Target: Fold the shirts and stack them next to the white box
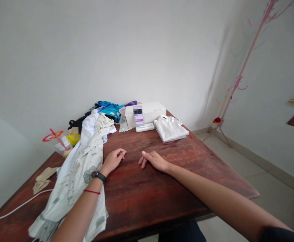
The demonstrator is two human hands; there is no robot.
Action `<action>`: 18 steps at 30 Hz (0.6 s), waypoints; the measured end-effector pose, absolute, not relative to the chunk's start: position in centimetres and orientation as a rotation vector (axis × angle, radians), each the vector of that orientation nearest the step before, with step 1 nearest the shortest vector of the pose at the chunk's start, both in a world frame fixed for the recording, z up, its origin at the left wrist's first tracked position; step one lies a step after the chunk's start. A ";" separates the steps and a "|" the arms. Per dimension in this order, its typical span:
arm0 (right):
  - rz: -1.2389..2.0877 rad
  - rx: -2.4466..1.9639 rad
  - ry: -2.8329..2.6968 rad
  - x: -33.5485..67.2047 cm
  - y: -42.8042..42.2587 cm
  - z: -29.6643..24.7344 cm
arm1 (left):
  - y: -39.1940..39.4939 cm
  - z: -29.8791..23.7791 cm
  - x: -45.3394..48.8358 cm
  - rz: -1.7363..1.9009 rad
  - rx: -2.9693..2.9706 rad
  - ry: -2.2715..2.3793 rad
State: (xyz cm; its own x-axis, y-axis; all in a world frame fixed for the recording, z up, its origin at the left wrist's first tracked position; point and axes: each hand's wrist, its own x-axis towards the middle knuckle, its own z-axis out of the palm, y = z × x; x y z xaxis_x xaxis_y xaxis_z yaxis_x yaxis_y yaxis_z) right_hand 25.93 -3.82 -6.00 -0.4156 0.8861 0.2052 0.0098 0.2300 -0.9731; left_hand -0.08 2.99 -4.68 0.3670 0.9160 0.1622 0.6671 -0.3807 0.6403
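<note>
My left hand [114, 159] is over the dark wooden table [147, 188], fingers curled in and thumb close to them, with nothing visible in it. Its wrist passes beside a long light garment with a grey leaf print [78, 171], which lies along the table's left part. My right hand [154, 160] hovers at the table's middle, empty, thumb and fingers apart. Beyond it, toward the back right, lies a stack of folded white clothes [171, 128], the top one ribbed. A gap of bare wood separates my two hands.
At the back stand a white box [152, 112] and a small white object [145, 127]. Blue and dark clothes [109, 109] are heaped at the back left. A plastic cup [61, 143] leans by a yellow packet [73, 139]. A white cable [23, 204] crosses the left side; a pink coat stand [248, 60] stands right.
</note>
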 end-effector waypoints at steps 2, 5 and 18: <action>1.233 -0.825 -1.674 26.0 -3.9 -5.8 | 3.0 -4.8 -0.1 0.697 2.177 1.375; 1.172 -0.864 -1.622 26.1 -3.8 -5.7 | 3.1 -4.9 -0.1 0.697 2.205 1.398; 1.285 -0.968 -1.234 26.6 -3.3 -5.4 | 1.7 -5.0 1.5 0.595 2.368 1.779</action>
State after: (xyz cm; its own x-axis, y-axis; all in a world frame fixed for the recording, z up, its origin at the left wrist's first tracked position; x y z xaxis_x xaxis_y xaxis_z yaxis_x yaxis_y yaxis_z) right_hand 26.63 -3.35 -5.35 -0.1125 0.9875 0.1101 -0.1502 0.0926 -0.9843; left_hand 1.45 1.73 -5.01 0.2315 0.9436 0.2367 0.8960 -0.3016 0.3258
